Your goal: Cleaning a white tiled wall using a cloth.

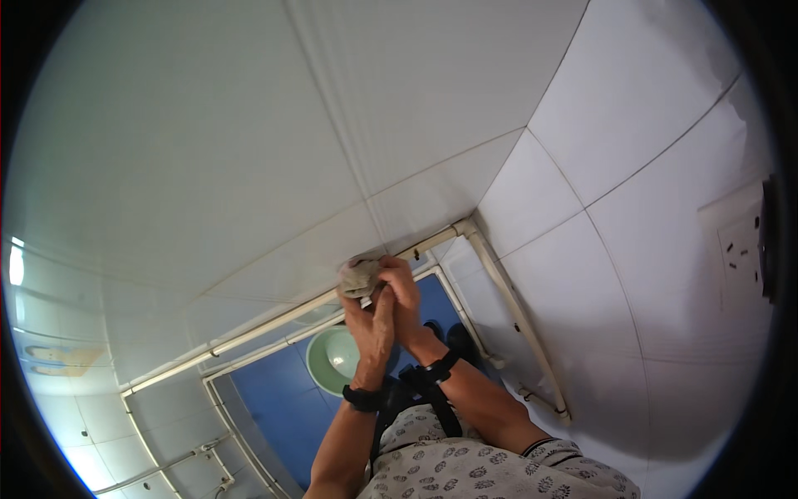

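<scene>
A crumpled greyish-beige cloth [360, 280] is bunched in my two hands, close to the white tiled wall [274, 166] and just above a cream pipe [266, 323]. My left hand [371, 327] is closed around the cloth from below, its thumb pointing up. On the right, my right hand [402, 291] has its fingers curled against the cloth's edge. The two hands press together, and part of the cloth is hidden by the fingers. Each wrist wears a black strap.
Below stands a light green basin [327, 359] on the blue tiled floor [274, 391]. Pipes run along both walls and meet in the corner. A socket plate [736, 249] is on the right wall. Dark shoes [460, 338] show below my right arm.
</scene>
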Demonstrator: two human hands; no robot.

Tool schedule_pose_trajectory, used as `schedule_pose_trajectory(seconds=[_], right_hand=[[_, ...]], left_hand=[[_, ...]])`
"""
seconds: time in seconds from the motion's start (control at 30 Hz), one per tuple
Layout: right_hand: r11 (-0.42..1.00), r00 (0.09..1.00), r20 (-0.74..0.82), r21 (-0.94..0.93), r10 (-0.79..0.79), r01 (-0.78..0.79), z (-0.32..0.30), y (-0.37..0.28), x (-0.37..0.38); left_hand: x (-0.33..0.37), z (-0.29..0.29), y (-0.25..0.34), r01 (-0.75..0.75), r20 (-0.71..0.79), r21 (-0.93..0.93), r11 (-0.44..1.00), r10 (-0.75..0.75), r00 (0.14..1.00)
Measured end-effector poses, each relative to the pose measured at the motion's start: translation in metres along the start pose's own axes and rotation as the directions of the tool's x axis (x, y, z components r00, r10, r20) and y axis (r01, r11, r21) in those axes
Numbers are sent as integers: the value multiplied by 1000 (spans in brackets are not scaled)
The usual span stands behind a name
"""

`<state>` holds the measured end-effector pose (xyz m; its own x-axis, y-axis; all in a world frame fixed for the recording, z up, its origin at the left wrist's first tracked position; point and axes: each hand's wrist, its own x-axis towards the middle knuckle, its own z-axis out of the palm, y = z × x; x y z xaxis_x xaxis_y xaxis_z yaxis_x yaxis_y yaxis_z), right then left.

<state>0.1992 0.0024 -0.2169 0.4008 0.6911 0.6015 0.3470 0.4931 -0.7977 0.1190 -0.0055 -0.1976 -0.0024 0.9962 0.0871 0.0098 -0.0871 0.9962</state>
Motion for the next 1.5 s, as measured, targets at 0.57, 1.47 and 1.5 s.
schedule_pose_trajectory(seconds=[0.57,1.47,1.5], right_hand=[[973,940,-305,-122,153,-198,-121,50,43],[954,947,175,84,269,-287,145,-54,-90],[960,954,188,114,232,-256,150,-53,-91]], left_hand=[[16,137,21,50,389,-2,999,-46,920],[-9,-162,-27,-78,-286,-113,991,43,957],[-13,-163,-23,-58,-304,-111,992,22,953]])
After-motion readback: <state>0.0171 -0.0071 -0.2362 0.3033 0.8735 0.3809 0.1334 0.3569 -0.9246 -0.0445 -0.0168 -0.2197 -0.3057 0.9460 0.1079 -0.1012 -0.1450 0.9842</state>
